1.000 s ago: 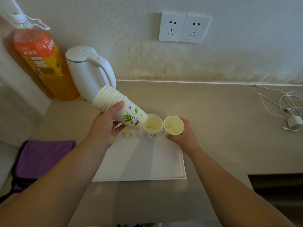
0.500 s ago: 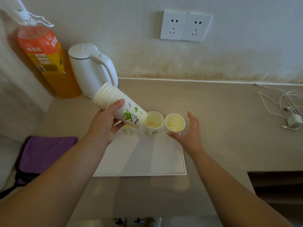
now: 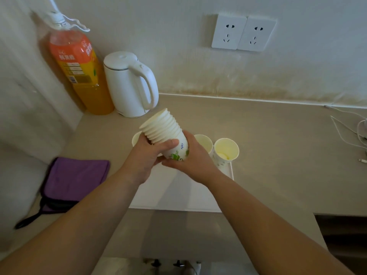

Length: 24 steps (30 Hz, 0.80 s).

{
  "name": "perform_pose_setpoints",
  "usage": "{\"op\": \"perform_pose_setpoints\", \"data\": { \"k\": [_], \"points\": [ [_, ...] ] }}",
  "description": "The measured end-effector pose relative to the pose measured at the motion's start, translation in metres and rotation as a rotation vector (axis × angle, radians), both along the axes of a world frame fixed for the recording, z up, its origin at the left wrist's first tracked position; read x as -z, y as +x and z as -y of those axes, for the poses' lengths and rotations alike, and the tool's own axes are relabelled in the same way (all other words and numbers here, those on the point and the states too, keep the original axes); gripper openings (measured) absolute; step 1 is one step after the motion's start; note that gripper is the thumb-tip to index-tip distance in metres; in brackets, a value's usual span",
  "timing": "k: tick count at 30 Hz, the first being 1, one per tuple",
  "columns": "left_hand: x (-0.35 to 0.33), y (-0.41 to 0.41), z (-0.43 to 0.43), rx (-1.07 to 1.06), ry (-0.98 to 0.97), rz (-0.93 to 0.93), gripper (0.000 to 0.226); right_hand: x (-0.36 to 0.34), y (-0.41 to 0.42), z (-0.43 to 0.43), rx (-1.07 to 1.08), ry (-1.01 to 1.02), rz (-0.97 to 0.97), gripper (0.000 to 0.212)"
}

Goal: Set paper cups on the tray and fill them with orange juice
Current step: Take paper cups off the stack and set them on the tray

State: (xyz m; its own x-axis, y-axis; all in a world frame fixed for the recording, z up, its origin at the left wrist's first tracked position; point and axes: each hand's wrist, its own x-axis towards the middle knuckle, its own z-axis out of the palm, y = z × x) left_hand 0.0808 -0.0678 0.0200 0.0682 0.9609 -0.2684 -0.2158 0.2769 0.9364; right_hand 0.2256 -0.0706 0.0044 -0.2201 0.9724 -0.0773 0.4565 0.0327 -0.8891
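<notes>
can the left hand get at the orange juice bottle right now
Probably not yet: the left hand grips the stack of paper cups, with the right hand. The orange juice bottle stands back left beside the kettle; nothing seems to block the way.

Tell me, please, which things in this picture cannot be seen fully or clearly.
All in the head view:
1. Left cup: only a sliver of rim shows. The left grip and the stack of cups cover the rest, so its contents are unknown.
2. Middle cup: the right grip hides its bottom.
3. Tray: mostly under both arms.
4. Cables: cut off by the right edge.
5. Bottle: label text too blurred to read.
</notes>
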Motion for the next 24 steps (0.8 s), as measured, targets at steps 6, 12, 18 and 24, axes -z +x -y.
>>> {"op": "perform_pose_setpoints", "data": {
  "k": [6, 12, 18, 24],
  "points": [
    [-0.003, -0.021, 0.008, -0.093, -0.011, -0.025, 0.062, -0.003, -0.020, 0.006, -0.014, 0.048, 0.058, 0.075],
    [-0.004, -0.032, 0.013, -0.285, -0.038, 0.006, 0.038, 0.000, -0.041, 0.009, -0.024, 0.098, 0.159, 0.076],
    [-0.020, -0.073, 0.005, -0.613, -0.127, 0.167, 0.020, 0.012, -0.038, 0.021, 0.008, 0.013, 0.088, 0.073],
    [-0.019, -0.112, 0.007, -0.625, -0.132, 0.183, 0.018, 0.042, -0.044, 0.032, 0.032, -0.227, -0.243, 0.047]
  ]
}}
